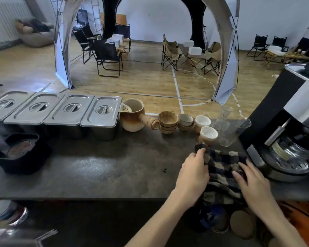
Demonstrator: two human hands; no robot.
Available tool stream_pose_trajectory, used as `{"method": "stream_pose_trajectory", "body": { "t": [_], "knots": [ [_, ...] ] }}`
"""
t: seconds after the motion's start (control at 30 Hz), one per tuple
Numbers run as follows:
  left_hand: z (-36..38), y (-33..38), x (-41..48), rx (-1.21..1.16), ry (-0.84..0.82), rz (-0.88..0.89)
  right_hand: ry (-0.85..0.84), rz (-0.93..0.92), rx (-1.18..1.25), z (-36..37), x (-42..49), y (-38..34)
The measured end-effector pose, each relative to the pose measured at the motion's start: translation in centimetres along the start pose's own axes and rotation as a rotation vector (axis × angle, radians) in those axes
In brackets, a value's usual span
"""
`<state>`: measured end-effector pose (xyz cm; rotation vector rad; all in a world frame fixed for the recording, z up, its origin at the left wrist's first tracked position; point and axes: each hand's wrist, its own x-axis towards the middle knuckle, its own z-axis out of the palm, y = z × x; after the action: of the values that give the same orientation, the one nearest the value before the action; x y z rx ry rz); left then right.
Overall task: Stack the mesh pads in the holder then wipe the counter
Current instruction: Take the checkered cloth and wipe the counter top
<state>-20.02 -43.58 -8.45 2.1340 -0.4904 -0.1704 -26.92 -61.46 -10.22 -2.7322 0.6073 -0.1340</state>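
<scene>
A dark checked cloth (221, 168) lies on the dark counter (100, 168) at the right, hanging over the front edge. My left hand (194, 172) pinches the cloth's far left corner. My right hand (251, 180) rests flat on the cloth's right side, fingers spread. At the far left stands a black holder (23, 161) with round brownish mesh pads (19, 148) lying inside it.
Several lidded steel pans (100, 113) line the back left. A ceramic pitcher (132, 115), stacked small cups (168, 122), white cups (208, 133) and glass vessels (230, 129) stand behind the cloth. A coffee machine (292, 132) sits right of it. A few dark crumbs (164, 170) lie left of my left hand.
</scene>
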Motion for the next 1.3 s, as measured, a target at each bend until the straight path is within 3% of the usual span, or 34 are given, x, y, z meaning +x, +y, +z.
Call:
{"method": "stream_pose_trajectory", "body": {
  "t": [0.17,0.43,0.8,1.3],
  "knots": [
    [-0.5,-1.5,-0.4,0.184,-0.068,0.038,0.018,-0.065,-0.025,1.5,-0.2,-0.8],
    [-5.9,-5.7,-0.7,0.235,-0.085,-0.048,0.024,-0.193,-0.166,3.8,-0.9,-6.5],
    [-13.9,-12.7,-2.8,0.370,0.048,-0.020,-0.017,-0.280,-0.154,7.1,-2.0,-16.5],
    [-25.9,-20.7,-8.0,0.516,0.154,-0.121,-0.148,-0.483,-0.049,10.3,-5.7,-28.6]
  ]
}}
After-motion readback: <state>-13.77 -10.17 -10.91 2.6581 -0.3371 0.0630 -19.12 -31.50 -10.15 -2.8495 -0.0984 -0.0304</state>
